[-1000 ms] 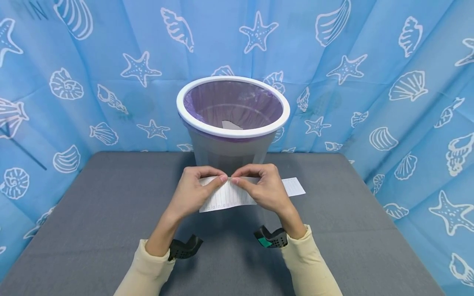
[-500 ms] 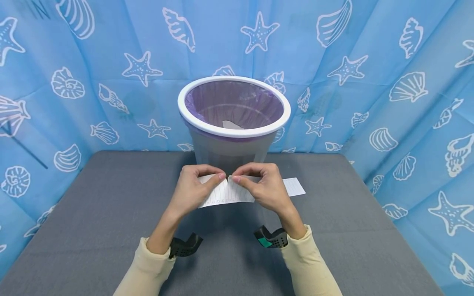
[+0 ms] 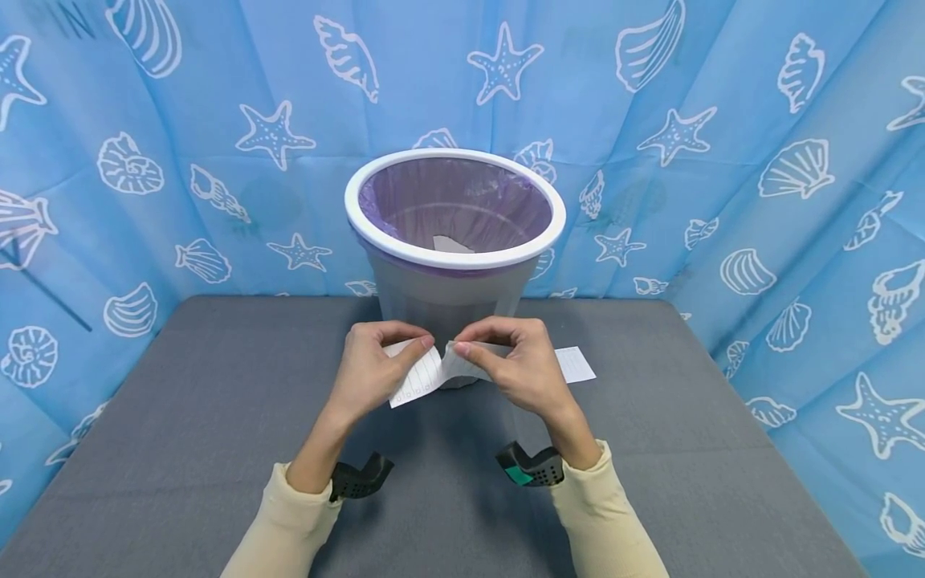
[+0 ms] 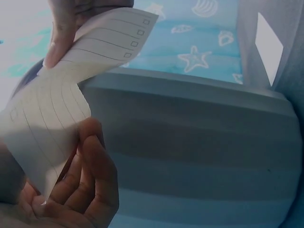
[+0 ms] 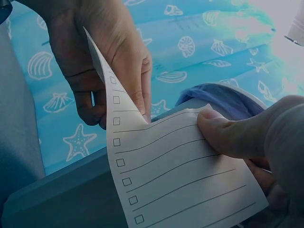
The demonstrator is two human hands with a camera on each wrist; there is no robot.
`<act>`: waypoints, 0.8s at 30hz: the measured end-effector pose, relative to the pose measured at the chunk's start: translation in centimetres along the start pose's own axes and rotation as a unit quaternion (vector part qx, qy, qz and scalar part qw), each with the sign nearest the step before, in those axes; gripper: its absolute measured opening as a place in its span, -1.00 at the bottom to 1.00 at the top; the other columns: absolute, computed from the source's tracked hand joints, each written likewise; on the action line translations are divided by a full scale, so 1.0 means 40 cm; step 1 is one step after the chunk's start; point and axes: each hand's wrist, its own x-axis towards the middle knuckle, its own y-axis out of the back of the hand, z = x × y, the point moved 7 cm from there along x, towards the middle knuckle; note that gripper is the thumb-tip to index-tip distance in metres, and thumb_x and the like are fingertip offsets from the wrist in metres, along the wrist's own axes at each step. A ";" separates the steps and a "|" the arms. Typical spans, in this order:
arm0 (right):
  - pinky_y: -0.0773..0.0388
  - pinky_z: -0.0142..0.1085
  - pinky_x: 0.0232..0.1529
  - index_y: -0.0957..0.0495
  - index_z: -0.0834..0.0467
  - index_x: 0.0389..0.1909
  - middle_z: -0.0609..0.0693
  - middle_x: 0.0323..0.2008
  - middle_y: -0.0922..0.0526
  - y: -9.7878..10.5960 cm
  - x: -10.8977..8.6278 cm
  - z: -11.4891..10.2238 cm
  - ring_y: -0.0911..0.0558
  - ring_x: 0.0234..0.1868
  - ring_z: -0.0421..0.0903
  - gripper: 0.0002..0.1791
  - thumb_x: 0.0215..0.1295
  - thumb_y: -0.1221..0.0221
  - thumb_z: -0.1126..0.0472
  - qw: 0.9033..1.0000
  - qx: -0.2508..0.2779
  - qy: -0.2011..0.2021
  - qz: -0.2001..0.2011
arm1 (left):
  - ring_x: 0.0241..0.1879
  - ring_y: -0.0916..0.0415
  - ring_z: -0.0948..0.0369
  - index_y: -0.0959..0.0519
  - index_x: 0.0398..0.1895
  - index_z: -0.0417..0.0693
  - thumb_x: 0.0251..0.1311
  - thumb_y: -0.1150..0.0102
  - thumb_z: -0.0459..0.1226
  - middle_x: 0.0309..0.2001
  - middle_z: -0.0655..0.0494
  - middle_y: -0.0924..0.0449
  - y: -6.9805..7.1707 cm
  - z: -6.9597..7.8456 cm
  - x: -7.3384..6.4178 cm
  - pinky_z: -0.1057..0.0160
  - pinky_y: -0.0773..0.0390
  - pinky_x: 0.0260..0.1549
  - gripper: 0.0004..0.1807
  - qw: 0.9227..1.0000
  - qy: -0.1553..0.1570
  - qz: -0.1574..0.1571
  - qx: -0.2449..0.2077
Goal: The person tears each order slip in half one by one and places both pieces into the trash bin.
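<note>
A lined checklist sheet (image 3: 417, 384) with a column of small checkboxes hangs between both hands, in front of the bin. It is torn part way down from its top edge, and the halves twist apart, still joined lower down. My left hand (image 3: 372, 365) pinches the left half beside the tear between thumb and fingers. On the other side my right hand (image 3: 522, 363) pinches the right half the same way. The right wrist view shows the sheet (image 5: 175, 161) with the right thumb (image 5: 228, 133) pressed on it near the torn edge.
Behind the hands stands a grey waste bin (image 3: 455, 260) with a white rim and purple liner; a white scrap (image 3: 450, 244) lies inside. Another white slip (image 3: 576, 364) lies on the grey table (image 3: 217, 449), right of the right hand. A blue shell-print curtain (image 3: 275, 64) encloses the back.
The sheet, whole-looking a second ago, has a tear opened downward from its top edge. Its halves now twist out of line. The left hand has shifted slightly left; the right hand hardly moved.
</note>
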 end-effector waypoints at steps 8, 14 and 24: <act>-0.64 -0.21 -0.15 -0.75 0.27 -0.31 -0.04 -0.38 -0.76 0.006 -0.003 -0.003 -0.71 -0.34 -0.10 -0.96 0.23 -0.39 0.38 1.000 0.001 -0.001 0.003 | -0.36 -0.65 0.17 -0.79 -0.29 -0.21 0.24 -0.38 -0.34 -0.32 0.03 -0.76 0.010 -0.012 0.004 0.16 -0.58 -0.34 -0.90 1.000 0.004 0.013 0.014; -0.65 -0.21 -0.18 -0.75 0.26 -0.32 -0.03 -0.39 -0.76 0.008 -0.004 -0.009 -0.71 -0.36 -0.11 -0.96 0.22 -0.39 0.41 1.000 0.005 0.002 0.003 | -0.47 -0.61 0.17 -0.78 -0.27 -0.23 0.24 -0.37 -0.33 -0.33 0.00 -0.75 0.020 -0.021 0.006 0.24 -0.55 -0.46 -0.89 0.999 0.012 0.022 0.024; -0.64 -0.23 -0.22 -0.76 0.20 -0.32 -0.03 -0.38 -0.75 0.007 -0.007 -0.022 -0.70 -0.36 -0.09 -0.93 0.24 -0.38 0.42 1.000 -0.006 0.002 -0.012 | -0.49 -0.62 0.15 -0.78 -0.26 -0.24 0.25 -0.36 -0.34 -0.32 -0.05 -0.75 0.045 -0.038 0.011 0.27 -0.54 -0.52 -0.88 0.998 0.016 0.042 0.034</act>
